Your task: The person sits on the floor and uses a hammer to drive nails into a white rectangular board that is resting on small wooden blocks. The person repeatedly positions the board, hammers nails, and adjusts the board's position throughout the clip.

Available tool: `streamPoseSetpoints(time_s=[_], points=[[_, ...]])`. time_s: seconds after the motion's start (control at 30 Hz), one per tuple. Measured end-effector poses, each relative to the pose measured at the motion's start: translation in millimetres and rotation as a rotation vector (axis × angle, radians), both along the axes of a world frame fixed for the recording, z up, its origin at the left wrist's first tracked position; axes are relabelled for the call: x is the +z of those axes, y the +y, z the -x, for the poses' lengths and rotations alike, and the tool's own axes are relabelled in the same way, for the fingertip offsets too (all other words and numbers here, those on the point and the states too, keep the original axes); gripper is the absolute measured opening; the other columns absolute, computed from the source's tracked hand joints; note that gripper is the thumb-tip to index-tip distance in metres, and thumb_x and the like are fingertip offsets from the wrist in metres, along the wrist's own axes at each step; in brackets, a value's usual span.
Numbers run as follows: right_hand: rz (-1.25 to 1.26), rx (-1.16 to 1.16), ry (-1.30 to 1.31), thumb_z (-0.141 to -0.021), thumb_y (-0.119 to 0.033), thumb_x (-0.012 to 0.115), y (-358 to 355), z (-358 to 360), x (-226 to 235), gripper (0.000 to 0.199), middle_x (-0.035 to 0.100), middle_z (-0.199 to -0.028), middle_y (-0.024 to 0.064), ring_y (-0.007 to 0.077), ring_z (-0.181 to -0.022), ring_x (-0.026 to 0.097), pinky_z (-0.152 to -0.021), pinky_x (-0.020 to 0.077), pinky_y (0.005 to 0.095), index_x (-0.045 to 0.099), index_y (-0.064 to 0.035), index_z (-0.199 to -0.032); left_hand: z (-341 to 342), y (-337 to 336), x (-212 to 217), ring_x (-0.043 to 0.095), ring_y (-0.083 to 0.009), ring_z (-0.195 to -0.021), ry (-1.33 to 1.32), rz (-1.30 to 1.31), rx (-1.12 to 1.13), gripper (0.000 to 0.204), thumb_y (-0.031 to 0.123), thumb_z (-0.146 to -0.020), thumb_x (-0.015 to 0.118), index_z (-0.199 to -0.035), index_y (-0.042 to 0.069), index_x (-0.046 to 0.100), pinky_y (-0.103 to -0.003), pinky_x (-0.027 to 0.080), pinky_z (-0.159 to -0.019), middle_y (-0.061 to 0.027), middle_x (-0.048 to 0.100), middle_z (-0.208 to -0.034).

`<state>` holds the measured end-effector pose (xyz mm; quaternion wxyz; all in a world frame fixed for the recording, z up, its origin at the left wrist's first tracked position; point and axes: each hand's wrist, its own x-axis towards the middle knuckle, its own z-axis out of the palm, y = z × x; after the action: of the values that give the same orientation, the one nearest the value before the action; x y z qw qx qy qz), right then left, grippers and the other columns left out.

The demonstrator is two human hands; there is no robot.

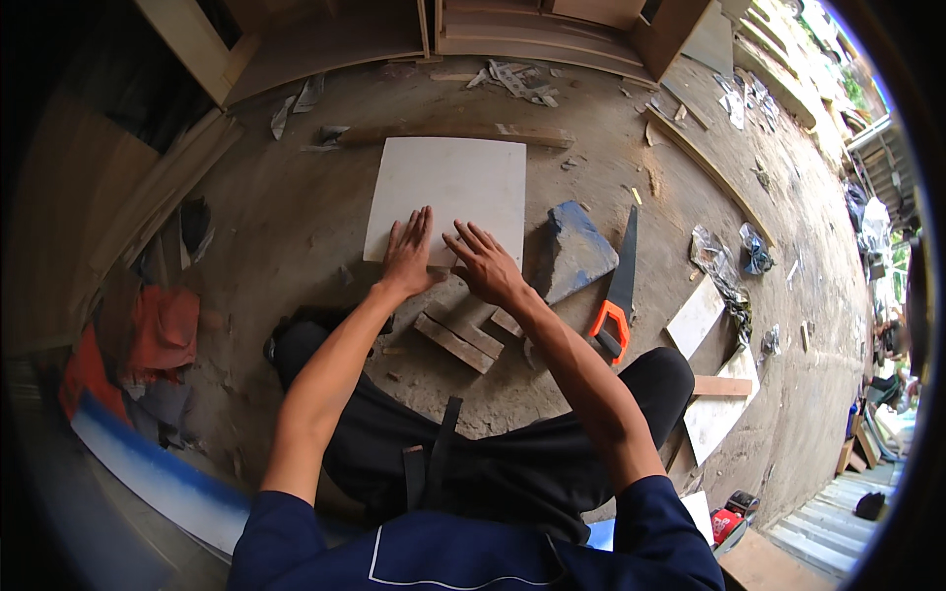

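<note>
In front of me lies a white, nearly square board (pixel 448 182), its far edge close to a long wooden strip. My left hand (pixel 409 254) rests on the board's near edge, fingers stretched out over the white face. Beside it, my right hand (pixel 485 261) lies at the same edge with its fingers spread and pointing up to the left. Neither hand grips anything. Below the hands, short wooden blocks (pixel 458 340) sit on the ground between my legs. A blue-painted block (pixel 574 251) stands right of my right hand, and a handsaw (pixel 618 286) with an orange handle lies beyond it.
Wooden cabinet frames (pixel 552 39) stand along the far side. A long wooden strip (pixel 453 135) lies behind the board. To the right are white offcuts (pixel 696 317), crumpled plastic (pixel 719 258) and another strip (pixel 711 177). Red-orange cloth (pixel 163 330) lies at the left.
</note>
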<state>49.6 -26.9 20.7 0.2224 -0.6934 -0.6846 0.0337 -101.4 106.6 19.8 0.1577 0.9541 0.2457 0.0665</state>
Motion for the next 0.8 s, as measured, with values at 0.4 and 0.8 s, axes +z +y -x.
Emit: streamPoseSetpoints(time_s=[0.4, 0.8], points=[[-0.26, 0.216, -0.267, -0.08, -0.008, 0.059, -9.3, 0.1, -22.5, 0.032, 0.06, -0.12, 0.0141, 0.03, -0.116, 0.056, -0.077, 0.0588, 0.0369, 0.064, 0.0011, -0.111, 47.5, 46.9, -39.5, 0.036, -0.0354, -0.135, -0.567, 0.53, 0.925, 0.091, 0.05, -0.081, 0.07, -0.145, 0.0, 0.028, -0.044, 0.031, -0.11, -0.0244, 0.036, -0.145], [-0.259, 0.239, -0.365, -0.079, -0.014, 0.061, -7.0, 6.7, -14.4, 0.008, 0.054, -0.085, 0.0067, 0.0206, -0.083, 0.054, -0.073, 0.0486, 0.0325, 0.059, -0.0064, -0.08, 42.0, 38.8, -25.0, 0.059, -0.0167, -0.101, -0.639, 1.219, 0.933, 0.046, 0.037, -0.09, 0.064, -0.123, 0.008, 0.054, -0.035, 0.053, -0.08, -0.0054, 0.06, -0.116]])
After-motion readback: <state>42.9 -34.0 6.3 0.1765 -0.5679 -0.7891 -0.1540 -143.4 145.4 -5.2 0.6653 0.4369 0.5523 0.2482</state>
